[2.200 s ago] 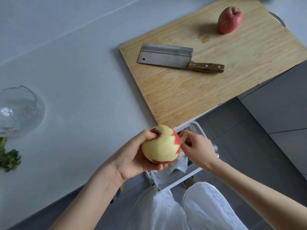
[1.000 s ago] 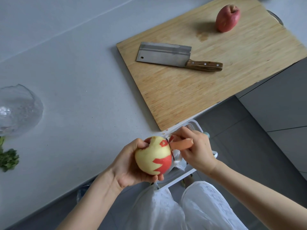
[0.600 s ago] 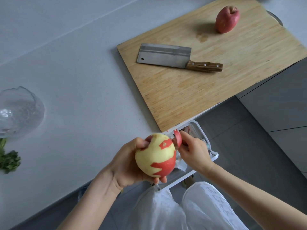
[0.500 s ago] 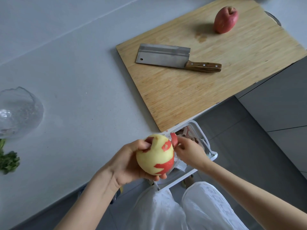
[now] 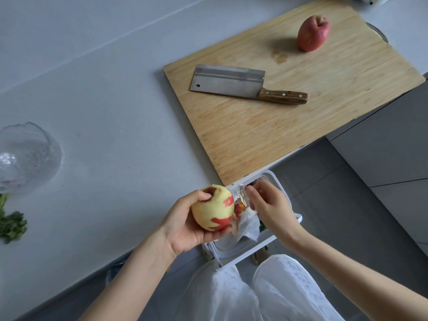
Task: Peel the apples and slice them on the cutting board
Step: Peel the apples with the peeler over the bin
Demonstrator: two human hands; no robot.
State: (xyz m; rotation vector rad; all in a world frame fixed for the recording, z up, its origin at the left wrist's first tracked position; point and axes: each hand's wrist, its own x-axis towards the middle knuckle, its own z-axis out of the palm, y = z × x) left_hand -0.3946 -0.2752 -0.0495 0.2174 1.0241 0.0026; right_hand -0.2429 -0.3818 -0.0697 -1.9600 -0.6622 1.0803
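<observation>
Peeling under way. Left hand [image 5: 185, 225] gripped the part-peeled apple [image 5: 212, 208] off the bench edge, 6 o'clock of the cutting board [image 5: 254, 126]. Right hand [image 5: 273, 207] pinched the peeler [image 5: 242, 195] just at 3 o'clock of the fruit. Judgement: turn the remaining red patches up and use short, light strokes over the waste bin [image 5: 271, 175]. Versus 0.5 s earlier: peeler lifted off the skin, red strip gone.

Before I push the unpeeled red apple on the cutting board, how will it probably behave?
The red apple is round and sits tilted on the cutting board, so a push would probably make it roll or wobble rather than slide. Its skin is whole and looks smooth, so it may feel slightly slippery, yet firm to grip.
</observation>
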